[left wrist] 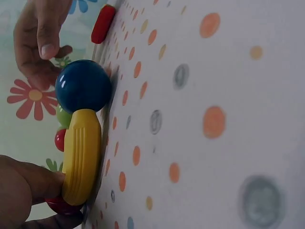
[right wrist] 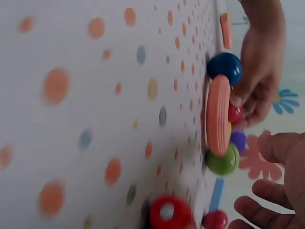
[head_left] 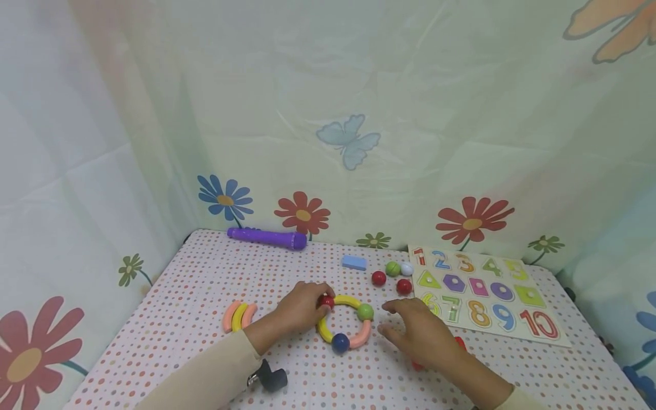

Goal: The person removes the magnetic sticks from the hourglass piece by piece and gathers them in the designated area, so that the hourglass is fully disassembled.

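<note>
A ring of curved sticks and balls lies on the table. It has two yellow sticks [head_left: 324, 331], a pink stick [right wrist: 218, 115], a green ball [head_left: 365, 311], a blue ball [left wrist: 83, 86] and a red ball [head_left: 326, 301]. My left hand [head_left: 301, 307] pinches the red ball at the ring's far left, thumb and fingers on either side. To the right of the ring, apart from it, my right hand [head_left: 422, 330] hovers with fingers spread and holds nothing. Red pieces [head_left: 459, 343] lie partly hidden beneath it; one red end with a silvery dot [right wrist: 167, 212] shows in the right wrist view.
Loose pink and yellow curved sticks [head_left: 238, 315] lie left of the ring. Behind are a blue block [head_left: 354, 262], several loose balls [head_left: 393, 269] and a purple toy microphone [head_left: 269, 237]. A number puzzle board [head_left: 492, 313] lies at right. A black object [head_left: 271, 377] sits by the left forearm.
</note>
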Tool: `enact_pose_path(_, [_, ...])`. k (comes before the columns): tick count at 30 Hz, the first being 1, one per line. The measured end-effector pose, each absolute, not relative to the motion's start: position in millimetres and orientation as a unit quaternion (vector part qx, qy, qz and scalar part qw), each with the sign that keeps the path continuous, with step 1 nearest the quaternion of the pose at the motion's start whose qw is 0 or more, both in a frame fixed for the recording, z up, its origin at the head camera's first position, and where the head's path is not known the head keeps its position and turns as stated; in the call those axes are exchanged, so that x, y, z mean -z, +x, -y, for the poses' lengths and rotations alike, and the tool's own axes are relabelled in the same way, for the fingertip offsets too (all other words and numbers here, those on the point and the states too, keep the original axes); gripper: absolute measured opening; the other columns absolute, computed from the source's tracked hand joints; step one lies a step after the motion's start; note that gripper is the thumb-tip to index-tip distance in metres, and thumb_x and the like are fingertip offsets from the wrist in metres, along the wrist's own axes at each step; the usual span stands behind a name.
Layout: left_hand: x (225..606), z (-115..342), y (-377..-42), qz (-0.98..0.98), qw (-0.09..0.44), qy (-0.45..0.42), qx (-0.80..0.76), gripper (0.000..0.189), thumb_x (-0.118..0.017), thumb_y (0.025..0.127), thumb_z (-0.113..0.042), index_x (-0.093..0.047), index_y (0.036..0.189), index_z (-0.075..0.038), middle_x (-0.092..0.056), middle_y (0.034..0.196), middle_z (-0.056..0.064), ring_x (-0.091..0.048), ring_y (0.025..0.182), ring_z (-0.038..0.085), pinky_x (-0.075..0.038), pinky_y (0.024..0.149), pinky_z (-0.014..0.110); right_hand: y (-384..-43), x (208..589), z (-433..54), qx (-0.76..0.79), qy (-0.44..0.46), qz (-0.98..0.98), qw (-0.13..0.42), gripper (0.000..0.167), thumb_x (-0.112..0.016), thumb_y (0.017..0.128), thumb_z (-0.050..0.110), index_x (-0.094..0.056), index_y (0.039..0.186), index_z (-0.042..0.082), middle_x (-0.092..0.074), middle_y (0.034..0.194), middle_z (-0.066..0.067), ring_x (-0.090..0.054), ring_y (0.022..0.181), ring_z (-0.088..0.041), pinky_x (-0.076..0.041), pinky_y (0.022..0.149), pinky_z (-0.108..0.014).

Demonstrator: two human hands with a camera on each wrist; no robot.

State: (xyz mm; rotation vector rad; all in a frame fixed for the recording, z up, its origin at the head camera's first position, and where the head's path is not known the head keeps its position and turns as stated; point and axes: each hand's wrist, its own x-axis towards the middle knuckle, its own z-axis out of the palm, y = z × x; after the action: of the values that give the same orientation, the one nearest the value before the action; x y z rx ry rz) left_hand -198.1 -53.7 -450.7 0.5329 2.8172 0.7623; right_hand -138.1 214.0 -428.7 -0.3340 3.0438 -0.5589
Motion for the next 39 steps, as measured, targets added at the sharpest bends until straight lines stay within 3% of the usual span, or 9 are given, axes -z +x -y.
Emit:
enact_pose_path(5, [449,54,-201,-0.942,0.107,0.202,-0.246,0.031,-0.069,0.098,-0.024,-0.067,0.129,-0.024,-0.066,0.117,-0.003,-0.053,0.1,0.015,-0.051,0.076,0.028,-142,433,-191,0.181,-0.13,-0.975,0.02,0.056,-0.081,0.086,0.045,-0.065,0.133,0.019,-0.062,0.133,-0.007,-0.056,0.127,-0.029,-0.053,0.094,-0.052])
enact_pose_path(15, [451,57,-202,-0.938,0.114,0.233,-0.231,0.026,-0.063,0.103,-0.023,-0.065,0.129,-0.024,-0.062,0.115,-0.004,-0.053,0.104,0.015,-0.051,0.087,0.033,-148,440,-170,0.167,-0.139,-0.975,0.044,0.085,-0.077,0.078,0.068,-0.061,0.141,0.012,-0.061,0.134,-0.01,-0.056,0.126,-0.03,-0.051,0.097,-0.052])
enact_pose_path(25, [453,58,-202,-0.938,0.11,0.249,-0.216,0.022,-0.056,0.106,-0.021,-0.064,0.126,-0.026,-0.06,0.112,-0.006,-0.054,0.109,0.017,-0.05,0.09,0.036,-151,446,-157,0.151,-0.124,-0.979,0.058,0.097,-0.069,0.077,0.079,-0.058,0.142,0.008,-0.058,0.138,-0.014,-0.052,0.131,-0.035,-0.047,0.101,-0.058])
enact_pose_path(39, [453,62,-205,-0.934,0.132,0.25,-0.221,0.029,-0.054,0.106,-0.016,-0.065,0.13,-0.028,-0.06,0.118,-0.004,-0.055,0.116,0.018,-0.048,0.099,0.04,-152,446,-158,0.146,-0.128,-0.98,0.053,0.094,-0.071,0.079,0.075,-0.057,0.143,0.007,-0.056,0.14,-0.014,-0.05,0.133,-0.035,-0.047,0.101,-0.058])
